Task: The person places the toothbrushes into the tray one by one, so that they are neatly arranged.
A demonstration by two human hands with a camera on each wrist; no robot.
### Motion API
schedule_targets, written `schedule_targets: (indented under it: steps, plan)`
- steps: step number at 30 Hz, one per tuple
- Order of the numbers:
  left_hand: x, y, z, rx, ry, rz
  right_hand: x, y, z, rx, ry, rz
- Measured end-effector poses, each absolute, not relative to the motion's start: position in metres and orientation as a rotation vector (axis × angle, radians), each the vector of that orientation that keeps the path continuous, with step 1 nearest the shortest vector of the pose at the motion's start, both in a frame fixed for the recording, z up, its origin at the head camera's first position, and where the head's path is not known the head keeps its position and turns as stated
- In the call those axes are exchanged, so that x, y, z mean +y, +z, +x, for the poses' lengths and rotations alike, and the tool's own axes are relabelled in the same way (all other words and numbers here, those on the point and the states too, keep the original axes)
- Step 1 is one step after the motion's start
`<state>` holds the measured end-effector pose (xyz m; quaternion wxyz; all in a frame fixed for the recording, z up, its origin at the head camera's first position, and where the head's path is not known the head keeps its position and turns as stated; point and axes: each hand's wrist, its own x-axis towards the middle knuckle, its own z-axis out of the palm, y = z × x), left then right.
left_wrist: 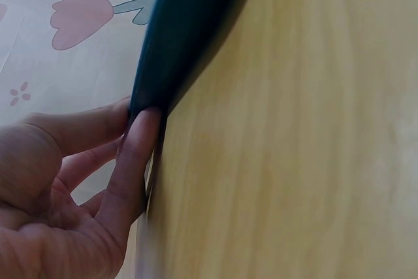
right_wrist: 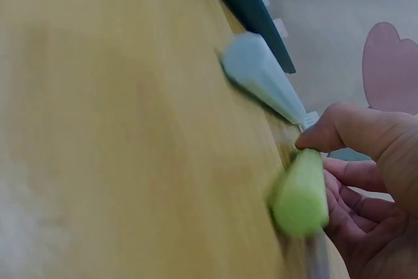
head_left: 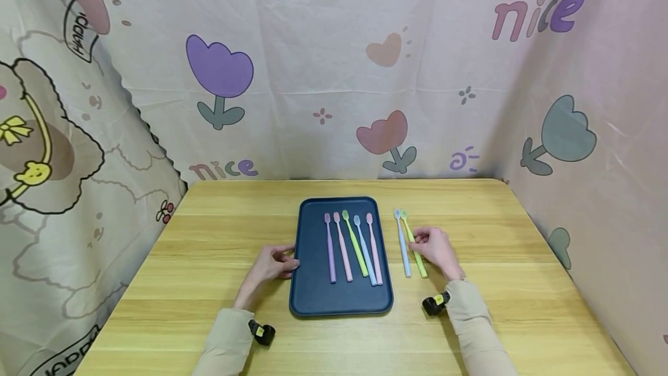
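A dark blue rectangular tray (head_left: 312,292) lies on the table, bearing several toothbrushes side by side, heads at the far end: purple (head_left: 331,254), pink (head_left: 342,251), green (head_left: 356,246), blue (head_left: 367,254) and another pink one (head_left: 375,251). At the tray's left edge, my left hand (head_left: 271,263) pinches the rim between thumb and fingers. Right of the tray, my right hand (head_left: 437,248) pinches a green toothbrush (head_left: 420,264) by its handle. Just left of that one lies a light blue toothbrush (head_left: 403,248). The right wrist view shows the thick green handle end (right_wrist: 299,204) beside my fingers.
The wooden table (head_left: 224,219) extends around the tray on all sides. Behind it and at both sides hangs a patterned curtain (head_left: 308,62) that meets the table's far edge. A small black camera (head_left: 262,332) sits at each wrist.
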<state>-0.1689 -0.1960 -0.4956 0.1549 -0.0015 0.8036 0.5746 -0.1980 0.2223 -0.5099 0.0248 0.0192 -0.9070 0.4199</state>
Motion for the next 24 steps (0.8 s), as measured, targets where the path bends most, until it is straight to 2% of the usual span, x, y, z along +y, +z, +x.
schedule_targets:
  steps: [7, 24]
  plan:
    - [-0.196, -0.496, -0.168, 2.303, 1.641, -0.002, 0.221, -0.509, -0.198, -2.829, 1.3, 0.025]
    - [-0.196, -0.497, -0.169, 2.304, 1.644, 0.012, 0.213, -0.471, -0.188, -2.6, 1.956, 0.178]
